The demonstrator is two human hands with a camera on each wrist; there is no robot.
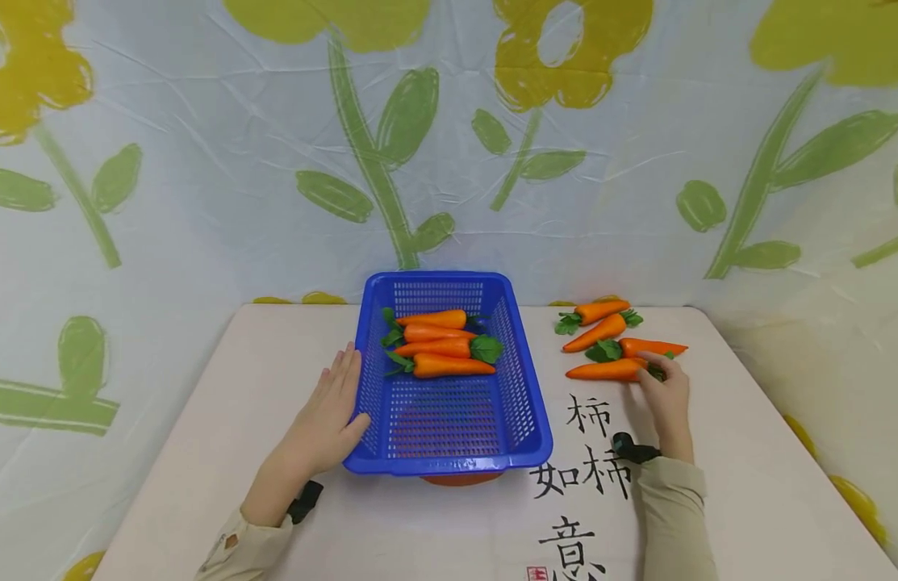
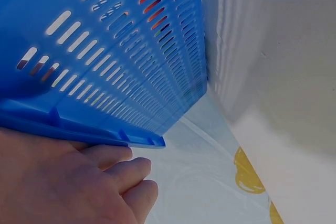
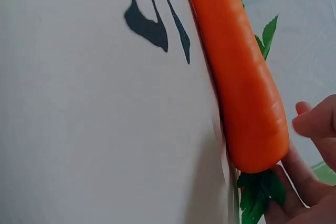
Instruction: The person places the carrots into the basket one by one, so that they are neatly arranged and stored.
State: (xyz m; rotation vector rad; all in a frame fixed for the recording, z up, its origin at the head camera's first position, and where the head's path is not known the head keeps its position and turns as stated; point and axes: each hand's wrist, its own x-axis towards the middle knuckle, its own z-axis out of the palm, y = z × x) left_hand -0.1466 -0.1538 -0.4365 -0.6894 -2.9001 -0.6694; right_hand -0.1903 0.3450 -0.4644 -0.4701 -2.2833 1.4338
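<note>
A blue perforated basket stands mid-table, with several orange carrots lying across its far half. My left hand rests along the basket's left side, fingers straight. In the left wrist view that hand touches the underside of the basket rim. To the right of the basket, my right hand is at the leafy end of the nearest loose carrot. The right wrist view shows fingers beside this carrot's green leaves, with a gap between one fingertip and the carrot.
More loose carrots with green tops lie behind the nearest one on the right. Black brush characters mark the pale table. A flower-printed sheet hangs just behind the table's far edge.
</note>
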